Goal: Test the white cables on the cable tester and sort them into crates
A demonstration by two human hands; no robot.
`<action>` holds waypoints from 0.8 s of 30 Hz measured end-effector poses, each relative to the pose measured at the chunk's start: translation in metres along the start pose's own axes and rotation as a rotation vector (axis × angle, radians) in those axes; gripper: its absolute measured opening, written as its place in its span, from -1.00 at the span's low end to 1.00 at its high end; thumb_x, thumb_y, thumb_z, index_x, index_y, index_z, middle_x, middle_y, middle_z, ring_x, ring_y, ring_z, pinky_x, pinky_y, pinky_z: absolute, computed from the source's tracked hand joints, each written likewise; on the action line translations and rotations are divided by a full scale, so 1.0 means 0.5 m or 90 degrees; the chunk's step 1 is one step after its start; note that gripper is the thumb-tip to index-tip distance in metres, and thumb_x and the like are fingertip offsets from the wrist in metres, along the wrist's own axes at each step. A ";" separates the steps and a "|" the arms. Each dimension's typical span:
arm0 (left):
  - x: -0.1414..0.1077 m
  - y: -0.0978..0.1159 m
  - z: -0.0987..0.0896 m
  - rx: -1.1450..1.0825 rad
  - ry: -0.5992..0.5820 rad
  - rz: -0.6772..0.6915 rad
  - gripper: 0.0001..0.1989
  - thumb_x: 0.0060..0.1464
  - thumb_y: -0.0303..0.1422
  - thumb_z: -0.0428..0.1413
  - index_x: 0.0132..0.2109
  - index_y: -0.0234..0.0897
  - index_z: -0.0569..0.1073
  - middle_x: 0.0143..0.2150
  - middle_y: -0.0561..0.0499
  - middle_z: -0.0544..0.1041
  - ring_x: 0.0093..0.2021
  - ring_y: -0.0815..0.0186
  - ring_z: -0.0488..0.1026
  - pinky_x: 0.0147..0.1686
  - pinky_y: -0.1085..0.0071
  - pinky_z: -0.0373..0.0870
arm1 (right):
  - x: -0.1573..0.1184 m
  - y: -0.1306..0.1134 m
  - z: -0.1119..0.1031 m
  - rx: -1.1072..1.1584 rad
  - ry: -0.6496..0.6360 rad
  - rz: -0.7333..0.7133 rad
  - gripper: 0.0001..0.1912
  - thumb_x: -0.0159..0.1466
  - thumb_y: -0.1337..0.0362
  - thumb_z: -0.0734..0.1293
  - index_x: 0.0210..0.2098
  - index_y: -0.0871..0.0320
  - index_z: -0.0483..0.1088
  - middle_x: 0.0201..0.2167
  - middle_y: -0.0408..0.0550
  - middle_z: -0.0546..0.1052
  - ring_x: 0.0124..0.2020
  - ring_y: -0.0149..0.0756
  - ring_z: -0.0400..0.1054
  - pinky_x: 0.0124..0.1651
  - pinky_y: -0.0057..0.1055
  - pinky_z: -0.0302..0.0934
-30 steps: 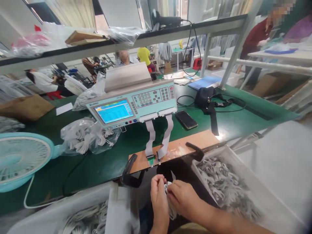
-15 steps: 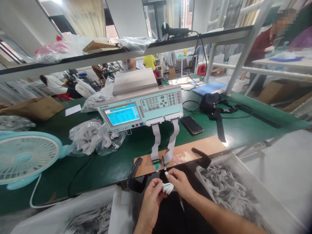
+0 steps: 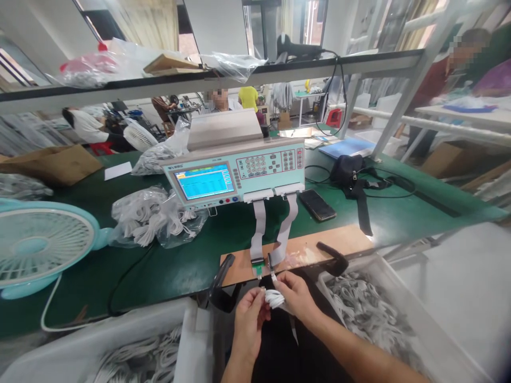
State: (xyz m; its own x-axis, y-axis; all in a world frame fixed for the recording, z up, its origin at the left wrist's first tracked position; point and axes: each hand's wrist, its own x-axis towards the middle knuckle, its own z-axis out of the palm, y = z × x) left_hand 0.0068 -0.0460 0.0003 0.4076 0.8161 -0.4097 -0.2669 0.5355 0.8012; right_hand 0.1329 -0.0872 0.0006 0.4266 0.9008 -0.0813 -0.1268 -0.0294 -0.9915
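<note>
A coiled white cable hangs between my two hands. My left hand pinches one end of it between thumb and fingers, a small plug tip showing just below the green circuit board. My right hand is closed on the cable's other end, at the connector under the right grey ribbon cable. Whether that plug is fully seated I cannot tell. Both ribbon cables run up to a pale blue cable tester with a lit screen.
White bins with bundled cables stand at left and right. Black handles flank the wooden board. A phone, a black pouch, bagged cables and a fan occupy the green table. People work beyond.
My left hand has risen slightly toward the green board, and its plug tip now shows. My right hand stays at the connector. Large text on the tester's screen has gone. The view has shifted slightly.
</note>
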 end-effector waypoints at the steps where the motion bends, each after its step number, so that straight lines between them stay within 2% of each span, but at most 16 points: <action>1: 0.000 0.004 -0.001 0.008 -0.012 -0.001 -0.74 -0.14 -0.24 0.26 -0.37 -0.32 0.41 -0.59 0.14 0.38 -0.62 0.49 0.27 -0.66 0.61 0.20 | 0.000 -0.003 0.002 0.016 0.002 0.011 -0.68 0.10 0.06 0.34 -0.55 0.19 0.29 -0.62 -0.20 0.34 -0.56 -0.42 0.18 -0.46 -0.48 0.08; 5: -0.001 0.029 0.001 0.097 -0.066 0.006 -0.75 -0.05 -0.20 0.19 -0.38 -0.32 0.43 -0.60 0.12 0.36 -0.60 0.45 0.27 -0.68 0.60 0.18 | -0.001 -0.021 0.016 0.137 0.001 0.116 -0.63 0.02 0.01 0.39 -0.57 0.19 0.29 -0.69 -0.20 0.35 -0.64 -0.43 0.18 -0.54 -0.48 0.06; 8: 0.006 0.038 0.003 0.199 -0.061 0.064 -0.73 -0.02 -0.19 0.14 -0.37 -0.36 0.48 -0.54 0.06 0.41 -0.58 0.43 0.26 -0.66 0.57 0.21 | 0.001 -0.032 0.027 0.203 0.018 0.167 -0.61 -0.05 0.00 0.43 -0.58 0.20 0.30 -0.73 -0.22 0.35 -0.69 -0.46 0.14 -0.58 -0.50 0.03; 13: 0.027 0.016 -0.008 0.277 -0.005 0.173 -0.74 0.04 -0.25 0.06 -0.33 -0.36 0.53 -0.50 0.03 0.47 -0.52 0.36 0.34 -0.52 0.52 0.29 | -0.001 -0.048 0.031 0.203 0.018 0.175 -0.63 -0.05 0.04 0.45 -0.58 0.20 0.32 -0.71 -0.20 0.37 -0.67 -0.45 0.16 -0.55 -0.50 0.05; 17: 0.036 0.001 -0.011 0.306 0.024 0.204 -0.75 0.07 -0.30 0.01 -0.41 -0.34 0.51 -0.55 0.05 0.46 -0.52 0.36 0.34 -0.50 0.51 0.27 | -0.003 -0.051 0.026 0.181 0.004 0.162 -0.64 -0.02 0.03 0.44 -0.59 0.19 0.32 -0.67 -0.19 0.38 -0.63 -0.43 0.17 -0.47 -0.46 0.11; 24: 0.032 0.015 0.000 0.313 0.031 0.226 -0.75 0.05 -0.35 0.00 -0.49 -0.35 0.47 -0.56 0.05 0.45 -0.51 0.35 0.33 -0.48 0.50 0.27 | 0.000 -0.036 0.020 0.154 -0.016 0.150 -0.67 0.02 0.03 0.42 -0.55 0.19 0.38 -0.64 -0.19 0.39 -0.56 -0.39 0.20 -0.42 -0.47 0.09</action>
State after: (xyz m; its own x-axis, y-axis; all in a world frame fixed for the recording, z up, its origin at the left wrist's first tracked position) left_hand 0.0112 -0.0292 -0.0004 0.3243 0.9417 -0.0900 0.0598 0.0746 0.9954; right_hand 0.1264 -0.0824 0.0197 0.3383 0.8920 -0.2996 -0.4289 -0.1372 -0.8929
